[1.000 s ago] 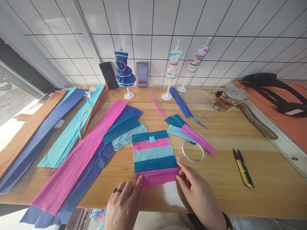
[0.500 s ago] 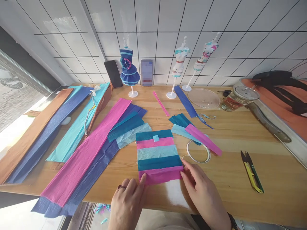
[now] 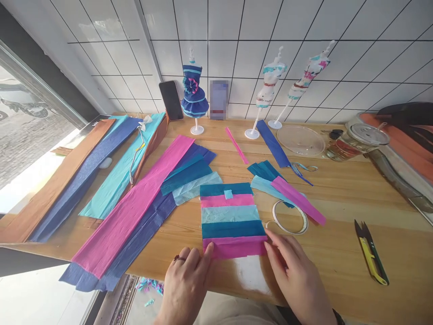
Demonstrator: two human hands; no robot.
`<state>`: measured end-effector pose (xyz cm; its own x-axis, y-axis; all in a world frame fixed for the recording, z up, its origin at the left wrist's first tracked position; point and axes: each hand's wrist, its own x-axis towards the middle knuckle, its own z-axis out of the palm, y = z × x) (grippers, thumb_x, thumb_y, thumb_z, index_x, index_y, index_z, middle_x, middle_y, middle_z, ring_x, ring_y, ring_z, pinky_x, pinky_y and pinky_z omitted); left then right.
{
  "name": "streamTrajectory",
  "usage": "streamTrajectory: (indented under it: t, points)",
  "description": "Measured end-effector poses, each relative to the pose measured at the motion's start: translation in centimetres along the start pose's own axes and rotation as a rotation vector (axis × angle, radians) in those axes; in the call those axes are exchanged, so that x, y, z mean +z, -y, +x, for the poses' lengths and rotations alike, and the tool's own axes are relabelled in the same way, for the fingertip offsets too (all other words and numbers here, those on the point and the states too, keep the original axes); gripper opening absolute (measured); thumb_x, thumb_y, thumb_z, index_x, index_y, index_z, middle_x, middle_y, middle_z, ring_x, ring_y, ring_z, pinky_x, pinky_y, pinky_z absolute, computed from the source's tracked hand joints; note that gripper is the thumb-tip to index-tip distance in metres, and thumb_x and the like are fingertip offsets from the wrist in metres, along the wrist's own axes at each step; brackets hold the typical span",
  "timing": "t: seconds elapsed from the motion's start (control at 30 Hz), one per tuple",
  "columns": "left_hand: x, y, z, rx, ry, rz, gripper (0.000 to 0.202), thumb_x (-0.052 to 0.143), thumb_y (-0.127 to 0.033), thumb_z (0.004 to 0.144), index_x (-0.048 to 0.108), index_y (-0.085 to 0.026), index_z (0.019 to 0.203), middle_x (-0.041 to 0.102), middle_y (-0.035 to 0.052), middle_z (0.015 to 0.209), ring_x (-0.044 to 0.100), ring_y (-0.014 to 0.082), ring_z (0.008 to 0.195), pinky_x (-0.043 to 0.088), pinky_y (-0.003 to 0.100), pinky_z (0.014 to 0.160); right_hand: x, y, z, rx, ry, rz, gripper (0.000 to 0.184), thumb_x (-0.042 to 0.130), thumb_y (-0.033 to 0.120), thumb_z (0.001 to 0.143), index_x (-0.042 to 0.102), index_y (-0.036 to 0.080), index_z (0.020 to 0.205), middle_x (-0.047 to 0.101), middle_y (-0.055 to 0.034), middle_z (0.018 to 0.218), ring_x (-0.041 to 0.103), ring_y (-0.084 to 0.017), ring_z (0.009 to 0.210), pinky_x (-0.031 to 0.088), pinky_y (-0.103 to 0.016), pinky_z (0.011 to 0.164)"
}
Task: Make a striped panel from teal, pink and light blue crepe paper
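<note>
A striped crepe paper panel (image 3: 230,214) of teal, pink and light blue bands lies on the wooden table before me. A small light blue square (image 3: 228,194) rests near its top. My left hand (image 3: 187,282) is at the panel's lower left corner, its index fingertip on the bottom pink band and the other fingers curled; the thumb is hidden. At the lower right corner, my right hand (image 3: 297,271) holds the edge of that band between thumb and index finger. A narrow roll of white tape (image 3: 274,215) stands just beyond the right hand.
Long crepe paper strips (image 3: 135,203) cover the left side. Shorter paper pieces (image 3: 297,198) and yellow-handled thread snips (image 3: 371,253) lie to the right. Behind stand a dressed mini mannequin (image 3: 195,90), two white mannequins (image 3: 270,85), two phones (image 3: 171,101) and a lidded cup (image 3: 358,140).
The view has shifted, so most things appear farther right. Both hands stay at the lower corners of the striped panel, with little visible movement relative to it.
</note>
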<state>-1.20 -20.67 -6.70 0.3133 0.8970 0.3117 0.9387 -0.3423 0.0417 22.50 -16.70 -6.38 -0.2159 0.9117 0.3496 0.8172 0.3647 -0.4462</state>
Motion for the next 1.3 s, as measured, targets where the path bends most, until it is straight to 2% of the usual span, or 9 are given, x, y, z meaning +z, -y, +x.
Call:
streamTrajectory:
  t: [0.13, 0.23, 0.33, 0.43, 0.57, 0.83, 1.03, 1.2, 1.3]
  points:
    - [0.1, 0.1, 0.1, -0.010, -0.013, -0.029, 0.026, 0.044, -0.021, 0.092, 0.060, -0.017, 0.112, 0.052, -0.0003, 0.064, 0.052, 0.0163, 0.058, 0.039, 0.029, 0.050, 0.3, 2.4, 0.4, -0.297, 0.033, 0.005, 0.030, 0.049, 0.013, 0.088, 0.059, 0.018, 0.115, 0.067, -0.0087, 0.092, 0.064, -0.020, 0.085, 0.053, -0.034, 0.076]
    - [0.1, 0.2, 0.3, -0.002, -0.015, -0.032, 0.026, 0.044, -0.022, 0.092, 0.060, -0.016, 0.112, 0.051, -0.0004, 0.063, 0.052, 0.0159, 0.057, 0.038, 0.028, 0.050, 1.1, 3.9, 0.7, -0.474, 0.072, -0.042, 0.028, 0.049, 0.013, 0.088, 0.062, 0.016, 0.113, 0.067, -0.0091, 0.108, 0.059, -0.025, 0.105, 0.048, -0.044, 0.091]
    - [0.0, 0.4, 0.3, 0.012, -0.014, -0.032, 0.027, 0.043, -0.022, 0.093, 0.061, -0.016, 0.112, 0.051, -0.0006, 0.062, 0.051, 0.0153, 0.057, 0.038, 0.028, 0.050, 1.7, 4.4, 0.7, -0.549, 0.149, -0.089, 0.032, 0.047, 0.015, 0.089, 0.058, 0.014, 0.119, 0.062, -0.0096, 0.121, 0.049, -0.025, 0.120, 0.040, -0.049, 0.100]
    - [0.0, 0.4, 0.3, 0.023, -0.021, -0.032, 0.028, 0.041, -0.022, 0.093, 0.061, -0.016, 0.112, 0.050, -0.0010, 0.062, 0.051, 0.0146, 0.057, 0.038, 0.027, 0.051, 1.8, 4.0, 0.5, -0.562, 0.199, -0.112, 0.035, 0.049, 0.016, 0.088, 0.055, 0.013, 0.123, 0.059, -0.0106, 0.125, 0.048, -0.025, 0.123, 0.036, -0.051, 0.104]
    - [-0.1, 0.3, 0.4, 0.028, -0.021, -0.031, 0.028, 0.039, -0.023, 0.094, 0.062, -0.016, 0.110, 0.051, -0.0010, 0.062, 0.051, 0.0147, 0.057, 0.038, 0.027, 0.051, 1.4, 3.1, -0.1, -0.522, 0.169, -0.138, 0.035, 0.049, 0.016, 0.089, 0.055, 0.011, 0.123, 0.059, -0.0116, 0.125, 0.049, -0.025, 0.122, 0.032, -0.053, 0.105]
    - [0.1, 0.5, 0.5, 0.027, -0.040, -0.064, 0.029, 0.037, -0.022, 0.096, 0.059, -0.017, 0.113, 0.050, -0.0015, 0.061, 0.050, 0.0147, 0.059, 0.035, 0.027, 0.053, 0.4, 1.3, -1.4, -0.430, 0.110, -0.179, 0.032, 0.047, 0.018, 0.090, 0.057, 0.011, 0.120, 0.064, -0.0122, 0.118, 0.054, -0.026, 0.116, 0.038, -0.051, 0.102]
    - [0.7, 0.6, -0.1, -0.008, -0.039, -0.078, 0.027, 0.042, -0.022, 0.094, 0.058, -0.018, 0.115, 0.049, -0.0020, 0.062, 0.049, 0.0148, 0.060, 0.034, 0.028, 0.054, 0.0, 1.0, -1.7, -0.421, 0.078, -0.151, 0.030, 0.049, 0.016, 0.089, 0.059, 0.011, 0.117, 0.066, -0.0126, 0.112, 0.057, -0.026, 0.112, 0.042, -0.049, 0.099]
    - [0.5, 0.5, 0.1, -0.003, -0.037, -0.069, 0.027, 0.041, -0.023, 0.095, 0.058, -0.018, 0.114, 0.048, -0.0023, 0.061, 0.050, 0.0148, 0.059, 0.035, 0.028, 0.054, 0.1, 1.2, -1.5, -0.417, 0.071, -0.143, 0.030, 0.048, 0.012, 0.088, 0.058, 0.009, 0.116, 0.063, -0.0156, 0.118, 0.051, -0.028, 0.118, 0.042, -0.051, 0.098]
    - [0.2, 0.6, 0.4, 0.033, -0.040, -0.059, 0.026, 0.040, -0.022, 0.095, 0.059, -0.017, 0.112, 0.050, -0.0021, 0.061, 0.052, 0.0148, 0.058, 0.035, 0.027, 0.053, 0.4, 1.4, -1.3, -0.445, 0.081, -0.161, 0.031, 0.049, 0.015, 0.088, 0.059, 0.010, 0.117, 0.061, -0.0137, 0.122, 0.046, -0.030, 0.123, 0.040, -0.053, 0.099]
